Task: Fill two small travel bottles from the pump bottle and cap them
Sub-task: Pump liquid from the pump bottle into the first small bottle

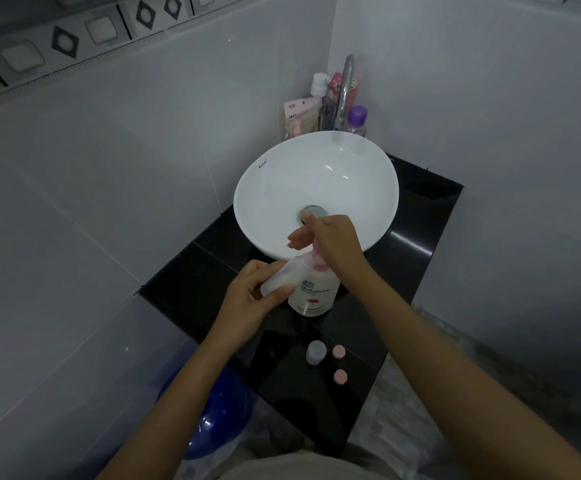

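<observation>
So the left hand is wrapped around a travel bottle, tilted so its mouth sits up against the pink nozzle of the pump bottle. The right hand is on top of the pump head, fingers curled down over it, palm pressing. The pump bottle stands on the black bench right at the 6 o'clock edge of the sink.

The second bottle waits uncapped nearer the body, with two pink caps just at its 3 and 5 o'clock.

What could go sideways, I reckon: the mouth looks small and the bottle's held at an angle, so if it slips off the nozzle mid-pump the soap lands on the bench or the fingers. Slippery fingers then make capping a pain. Pump too hard and it might overflow; can't tell how full it is from here. Also an elbow swing could knock those loose caps off the front edge.
</observation>
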A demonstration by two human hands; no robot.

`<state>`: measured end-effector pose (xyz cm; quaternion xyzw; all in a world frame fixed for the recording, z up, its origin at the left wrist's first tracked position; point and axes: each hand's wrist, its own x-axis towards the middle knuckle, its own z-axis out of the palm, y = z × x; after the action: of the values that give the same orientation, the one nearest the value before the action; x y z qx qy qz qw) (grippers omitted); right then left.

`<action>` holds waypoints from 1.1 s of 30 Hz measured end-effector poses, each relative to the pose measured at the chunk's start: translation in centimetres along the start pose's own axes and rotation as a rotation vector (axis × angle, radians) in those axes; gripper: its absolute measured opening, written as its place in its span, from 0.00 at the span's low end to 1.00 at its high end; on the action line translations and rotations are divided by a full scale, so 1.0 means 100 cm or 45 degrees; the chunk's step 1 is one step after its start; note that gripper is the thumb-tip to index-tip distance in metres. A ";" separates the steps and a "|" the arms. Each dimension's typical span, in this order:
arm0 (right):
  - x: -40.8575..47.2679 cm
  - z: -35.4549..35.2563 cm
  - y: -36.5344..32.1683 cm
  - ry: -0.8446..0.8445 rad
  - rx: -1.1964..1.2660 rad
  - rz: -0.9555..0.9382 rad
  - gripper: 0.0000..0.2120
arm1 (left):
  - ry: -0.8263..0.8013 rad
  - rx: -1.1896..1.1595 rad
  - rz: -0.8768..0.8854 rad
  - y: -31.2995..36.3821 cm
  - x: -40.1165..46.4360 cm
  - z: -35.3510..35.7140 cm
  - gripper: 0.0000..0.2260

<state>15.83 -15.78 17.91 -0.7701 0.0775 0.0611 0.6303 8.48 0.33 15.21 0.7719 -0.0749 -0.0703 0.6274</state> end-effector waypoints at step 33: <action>-0.005 0.003 0.005 0.070 -0.020 -0.031 0.22 | -0.021 -0.040 -0.021 0.001 0.004 -0.001 0.16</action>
<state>15.26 -15.61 17.46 -0.7772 0.0851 0.0329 0.6226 8.84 0.28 15.35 0.7620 -0.0725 -0.0832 0.6381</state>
